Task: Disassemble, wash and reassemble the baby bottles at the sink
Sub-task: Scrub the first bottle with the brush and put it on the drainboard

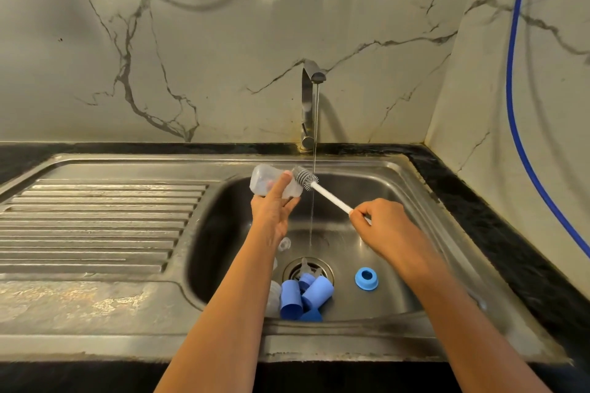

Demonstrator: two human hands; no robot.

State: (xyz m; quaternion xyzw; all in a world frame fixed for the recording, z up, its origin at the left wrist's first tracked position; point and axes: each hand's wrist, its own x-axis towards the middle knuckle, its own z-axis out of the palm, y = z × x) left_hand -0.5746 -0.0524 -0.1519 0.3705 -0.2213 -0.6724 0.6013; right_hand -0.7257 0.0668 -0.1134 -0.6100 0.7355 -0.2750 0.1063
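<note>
Wash step, scrubbing stage. The left hand (274, 210) grips a clear bottle (263, 180), fingers and thumb wrapped round its body. It holds the bottle on its side above the back-left part of the sink (399, 201), with the open mouth facing right.

The right hand (383, 223) is closed round the end of the white handle of a bottle brush (325, 193). The grey bristle head sits right at the bottle mouth and looks mostly outside it. I cannot tell whether it touches the rim.

The tap (308, 105) is on, and a thin water stream (314, 201) falls just right of the brush head. It hits neither the bottle nor the bristles.

Disassembly looks done. Blue caps (316, 292) are piled at the drain (325, 266), and a blue ring (366, 278) lies alone to the right of it. A clear teat (284, 244) is on the basin floor near the left wrist. Another clear piece (273, 298), possibly a second bottle, is partly hidden behind the left forearm.

Judgement: the task is early to mid way, with most parts unwashed and nothing reassembled.

The next move likely needs the brush lined up with the bottle's axis, then pushed in and twisted. The left hand must hold firm against that push, because the wet plastic will be slippery. The mouth probably has to shift right, under the stream, for rinsing.
</note>
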